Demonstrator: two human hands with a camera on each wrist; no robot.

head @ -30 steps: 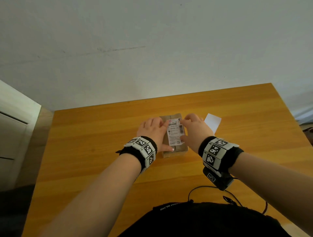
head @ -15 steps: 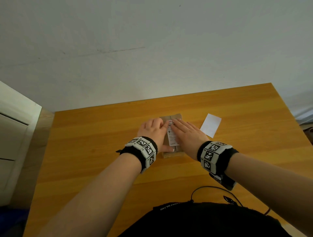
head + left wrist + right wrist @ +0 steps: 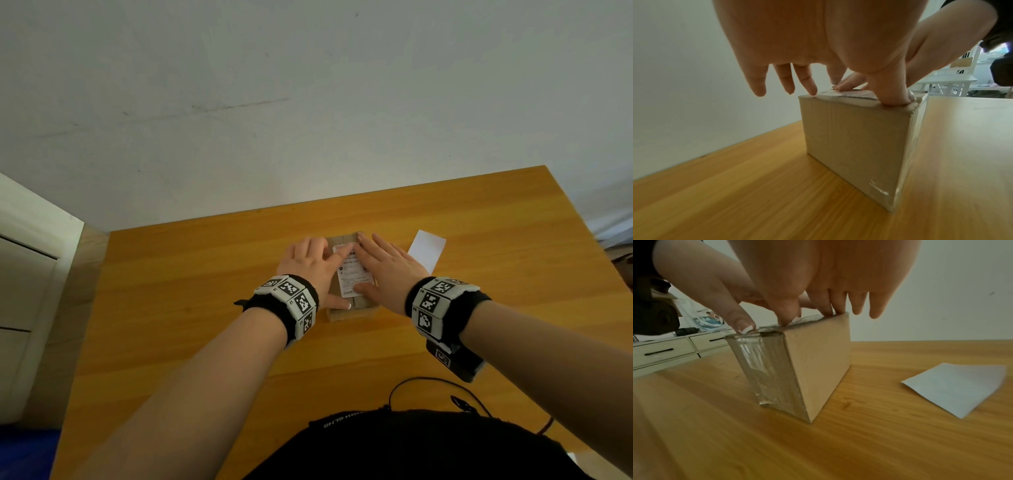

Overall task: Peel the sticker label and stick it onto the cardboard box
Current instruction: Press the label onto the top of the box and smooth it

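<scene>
A small brown cardboard box (image 3: pixel 346 313) (image 3: pixel 855 138) (image 3: pixel 818 356) stands on the wooden table (image 3: pixel 205 274). A white printed sticker label (image 3: pixel 352 274) (image 3: pixel 851 94) lies flat on its top. My left hand (image 3: pixel 308 267) lies open over the box's left part, its thumb (image 3: pixel 892 94) pressing the near edge of the top. My right hand (image 3: pixel 387 267) lies flat with straight fingers on the label's right side, its thumb (image 3: pixel 787 313) pressing near the label's near end. Much of the label is hidden under both hands.
A white backing sheet (image 3: pixel 426 251) (image 3: pixel 953 386) lies on the table to the right of the box. A pale drawer cabinet (image 3: pixel 20 291) stands to the left of the table. A black cable (image 3: pixel 428 387) hangs near my body at the table's near edge.
My right hand went from pinching the label's right edge to lying flat on it, then slid a little right. The label now lies flat on the box top. The left hand stays put.
</scene>
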